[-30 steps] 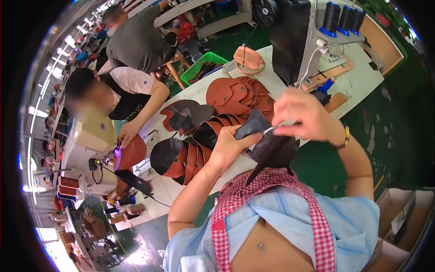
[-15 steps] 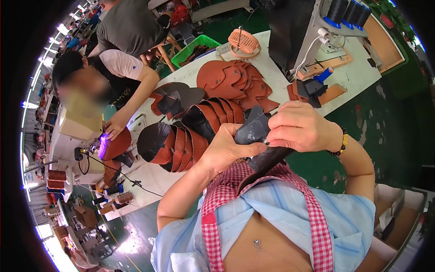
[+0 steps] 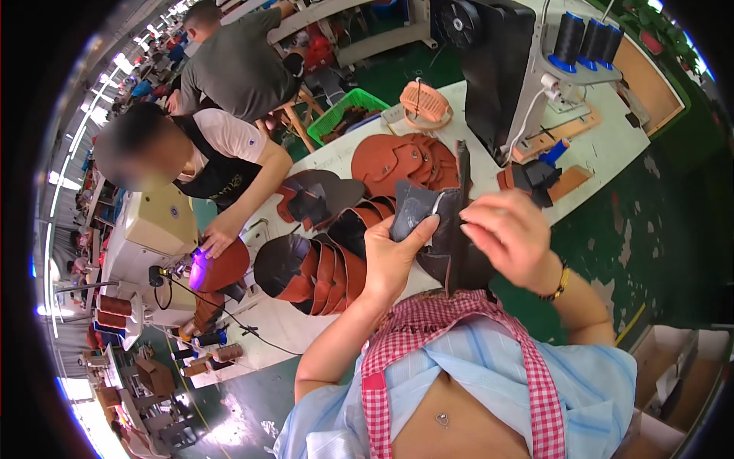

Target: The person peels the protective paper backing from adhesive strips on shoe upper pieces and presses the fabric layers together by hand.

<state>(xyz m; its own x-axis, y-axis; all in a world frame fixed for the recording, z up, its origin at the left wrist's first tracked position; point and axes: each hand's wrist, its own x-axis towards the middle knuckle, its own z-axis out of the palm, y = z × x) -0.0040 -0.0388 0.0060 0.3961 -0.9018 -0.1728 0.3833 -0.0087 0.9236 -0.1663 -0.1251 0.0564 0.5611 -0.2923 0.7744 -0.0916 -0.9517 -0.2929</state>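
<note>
My left hand [image 3: 401, 249] grips a dark leather piece [image 3: 446, 229] in front of my chest, thumb pressed on its grey flap. The piece stands tilted, with a long narrow edge running upward and a pale streak near the thumb. To its right, my right hand [image 3: 511, 237] is slightly blurred, its fingers loosely curled and apart, just off the piece's edge. Beyond my left hand lie a nested row of brown leather shoe uppers [image 3: 325, 275] with black linings and a pile of flat brown leather pieces [image 3: 397, 161].
A co-worker [image 3: 222, 153] at the left holds brown leather under a lit sewing machine [image 3: 157, 222]. On the white table [image 3: 604, 161] are a peach fan [image 3: 426, 105], dark leather scraps [image 3: 535, 177] and a machine carrying black thread spools [image 3: 568, 42]. A green basket [image 3: 355, 107] stands behind.
My right hand has let go of the dark leather piece and moved off to its right. The piece has turned more upright in my left hand. The head view has shifted somewhat.
</note>
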